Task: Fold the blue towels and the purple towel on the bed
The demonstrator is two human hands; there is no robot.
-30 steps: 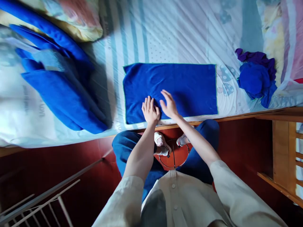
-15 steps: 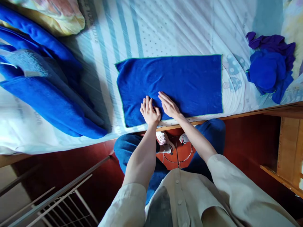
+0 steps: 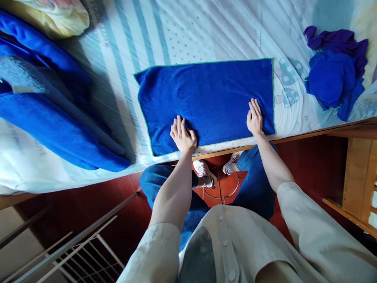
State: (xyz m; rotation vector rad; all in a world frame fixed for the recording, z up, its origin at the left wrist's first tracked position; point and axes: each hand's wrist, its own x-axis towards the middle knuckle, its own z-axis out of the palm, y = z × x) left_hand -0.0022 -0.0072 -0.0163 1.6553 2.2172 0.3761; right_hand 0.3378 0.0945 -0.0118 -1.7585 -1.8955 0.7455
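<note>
Both hands lie flat, fingers spread, on the blue towel (image 3: pixel 206 102): the left hand (image 3: pixel 182 135) near its front edge, the right hand (image 3: pixel 255 118) by its right end. It lies spread on a striped bedsheet (image 3: pixel 188 35) whose print is too blurred to read. Folded blue towels (image 3: pixel 55 118) lie left, crumpled cloths (image 3: pixel 334 74) right, above a red floor (image 3: pixel 306 157).

A flat towel (image 3: pixel 212 98) is spread on the bed (image 3: pixel 206 35); the left hand (image 3: pixel 182 135) is laid on its near edge, the right hand (image 3: pixel 255 118) near its right corner. Folded towels (image 3: pixel 59 118) are stacked well left of the left hand, crumpled cloths (image 3: pixel 335 78) right of the right hand
</note>
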